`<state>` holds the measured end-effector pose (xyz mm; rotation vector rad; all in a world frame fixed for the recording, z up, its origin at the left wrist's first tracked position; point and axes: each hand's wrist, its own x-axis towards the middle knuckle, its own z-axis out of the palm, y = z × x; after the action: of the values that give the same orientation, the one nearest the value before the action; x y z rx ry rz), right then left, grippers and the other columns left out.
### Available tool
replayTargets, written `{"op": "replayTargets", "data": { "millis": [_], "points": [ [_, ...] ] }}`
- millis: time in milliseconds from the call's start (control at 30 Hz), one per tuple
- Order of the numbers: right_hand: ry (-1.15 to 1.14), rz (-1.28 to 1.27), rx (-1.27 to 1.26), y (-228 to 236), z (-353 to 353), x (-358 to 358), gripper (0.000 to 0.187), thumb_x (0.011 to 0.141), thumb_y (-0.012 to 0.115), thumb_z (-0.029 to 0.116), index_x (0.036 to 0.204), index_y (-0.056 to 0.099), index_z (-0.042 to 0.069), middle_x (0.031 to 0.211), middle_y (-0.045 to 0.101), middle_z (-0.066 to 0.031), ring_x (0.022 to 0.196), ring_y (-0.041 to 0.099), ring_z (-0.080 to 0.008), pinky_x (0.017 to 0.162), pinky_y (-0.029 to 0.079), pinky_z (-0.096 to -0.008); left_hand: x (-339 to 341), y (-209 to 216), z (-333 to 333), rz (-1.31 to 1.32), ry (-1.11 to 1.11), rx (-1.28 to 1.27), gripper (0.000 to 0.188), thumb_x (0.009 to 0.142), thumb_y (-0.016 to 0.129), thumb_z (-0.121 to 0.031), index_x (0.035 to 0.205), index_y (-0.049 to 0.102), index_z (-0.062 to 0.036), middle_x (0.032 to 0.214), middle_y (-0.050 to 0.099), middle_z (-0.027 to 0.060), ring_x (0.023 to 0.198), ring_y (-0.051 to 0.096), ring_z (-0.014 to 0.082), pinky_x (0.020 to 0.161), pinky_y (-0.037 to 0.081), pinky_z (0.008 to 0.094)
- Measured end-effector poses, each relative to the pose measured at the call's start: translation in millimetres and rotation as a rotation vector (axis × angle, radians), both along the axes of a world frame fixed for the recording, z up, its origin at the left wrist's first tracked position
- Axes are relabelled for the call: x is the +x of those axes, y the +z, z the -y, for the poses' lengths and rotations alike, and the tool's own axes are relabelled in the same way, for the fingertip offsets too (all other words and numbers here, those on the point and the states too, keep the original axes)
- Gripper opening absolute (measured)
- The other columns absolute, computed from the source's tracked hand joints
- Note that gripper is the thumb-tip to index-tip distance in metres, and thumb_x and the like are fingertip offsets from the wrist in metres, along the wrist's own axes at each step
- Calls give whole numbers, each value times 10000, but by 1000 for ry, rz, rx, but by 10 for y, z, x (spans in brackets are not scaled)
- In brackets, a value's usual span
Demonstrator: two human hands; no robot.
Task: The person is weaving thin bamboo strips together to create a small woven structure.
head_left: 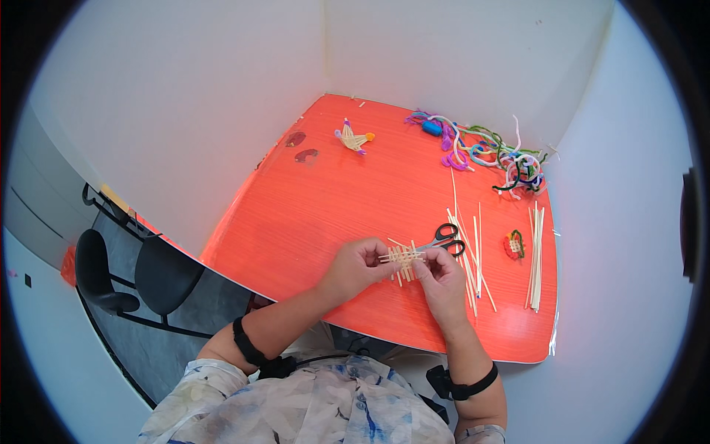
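Between my two hands is a small lattice of woven pale sticks [404, 260], held just above the near part of the red table. My left hand [353, 268] pinches its left edge between thumb and fingers. On the opposite edge, my right hand [442, 280] grips it with thumb and fingertips. Short stick ends poke out on several sides of the lattice. Just beyond my right hand lie scissors with black handles [448, 237], their blades partly hidden behind the lattice and my fingers. Loose thin sticks [478, 248] lie scattered to the right of my right hand.
The red table [296, 214] meets pale walls at its back and sides. A bundle of sticks [536, 259] and a small red-green woven piece [514, 245] lie at right. Colourful yarn [473, 144] heaps at the back right; a star-shaped stick piece [353, 138] sits farther left. Black chairs [166, 274] stand at left.
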<state>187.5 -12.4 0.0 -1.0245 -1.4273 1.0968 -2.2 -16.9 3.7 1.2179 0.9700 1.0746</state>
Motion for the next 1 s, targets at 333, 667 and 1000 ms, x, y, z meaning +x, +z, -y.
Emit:
{"op": "replayTargets", "data": {
  "millis": [333, 667, 1000],
  "points": [
    [63, 63, -41, -26, 11, 25, 88, 856, 676, 63, 865, 607, 9, 751, 535, 18, 668, 469, -57, 597, 398, -213, -16, 55, -6, 23, -34, -31, 151, 899, 661, -100, 990, 643, 19, 849, 679, 39, 746, 622, 66, 644, 497, 212],
    [42, 100, -32, -22, 7, 11, 81, 850, 677, 66, 872, 621, 12, 736, 546, 22, 655, 465, -51, 584, 393, -211, -3, 25, -11, -83, -13, -73, 148, 896, 675, -136, 890, 655, 11, 793, 668, 22, 719, 598, 40, 608, 471, 200],
    [89, 61, -78, -76, 15, 23, 200, 856, 681, 75, 1022, 598, -1, 815, 548, 0, 685, 476, -52, 611, 420, -207, -57, 60, -23, -60, -51, -61, 197, 902, 658, -128, 1052, 607, -11, 884, 685, 42, 734, 623, 64, 604, 491, 201]
  ]
}}
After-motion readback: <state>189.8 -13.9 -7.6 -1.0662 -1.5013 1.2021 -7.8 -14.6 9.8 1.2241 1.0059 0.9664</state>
